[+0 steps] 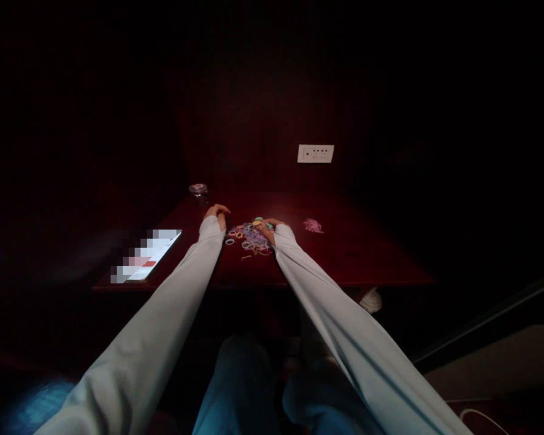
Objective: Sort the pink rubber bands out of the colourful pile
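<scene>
Colourful bands (254, 235) lie heaped on the desk (358, 260) between the left grip (216, 213) and the right grip (271, 234), which touches them. I cannot tell whether either is closed. A pink pile (314, 226) sits right of the right grip.

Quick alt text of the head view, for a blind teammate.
Right hand at a heap of multicoloured bands on a dark red table; left hand beside the heap. A smaller pink pile lies to the right, a lit screen left.
</scene>
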A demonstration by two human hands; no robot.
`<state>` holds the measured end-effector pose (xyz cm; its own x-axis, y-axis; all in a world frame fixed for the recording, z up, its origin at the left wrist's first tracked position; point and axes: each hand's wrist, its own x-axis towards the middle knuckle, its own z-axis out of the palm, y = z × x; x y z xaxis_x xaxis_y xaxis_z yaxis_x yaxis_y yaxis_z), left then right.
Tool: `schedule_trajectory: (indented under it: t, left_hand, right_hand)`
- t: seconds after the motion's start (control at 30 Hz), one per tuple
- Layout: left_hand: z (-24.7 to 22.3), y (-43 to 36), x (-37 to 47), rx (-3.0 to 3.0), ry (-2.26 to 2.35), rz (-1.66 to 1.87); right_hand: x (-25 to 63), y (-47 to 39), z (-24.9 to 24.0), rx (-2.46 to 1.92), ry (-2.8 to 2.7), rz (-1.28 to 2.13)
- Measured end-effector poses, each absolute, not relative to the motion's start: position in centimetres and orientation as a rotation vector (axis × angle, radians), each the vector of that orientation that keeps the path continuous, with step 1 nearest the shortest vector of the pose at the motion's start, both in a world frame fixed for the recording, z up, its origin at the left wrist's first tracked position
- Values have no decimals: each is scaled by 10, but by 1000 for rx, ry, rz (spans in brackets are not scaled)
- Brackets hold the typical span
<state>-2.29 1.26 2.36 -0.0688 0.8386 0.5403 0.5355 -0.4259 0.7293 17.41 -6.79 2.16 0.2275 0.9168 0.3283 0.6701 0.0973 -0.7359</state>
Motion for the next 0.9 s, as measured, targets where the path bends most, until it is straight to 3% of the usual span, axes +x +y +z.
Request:
schedule_trajectory:
  t: [0.33, 0.9]
  left_hand:
    - [27, -3, -16, 2176, 1630, 1147]
    - [21, -6, -12, 2264, 1633, 907]
  right_hand:
    - [173, -64, 17, -1574, -1563, 312]
    - [174, -62, 20, -1655, -1641, 199]
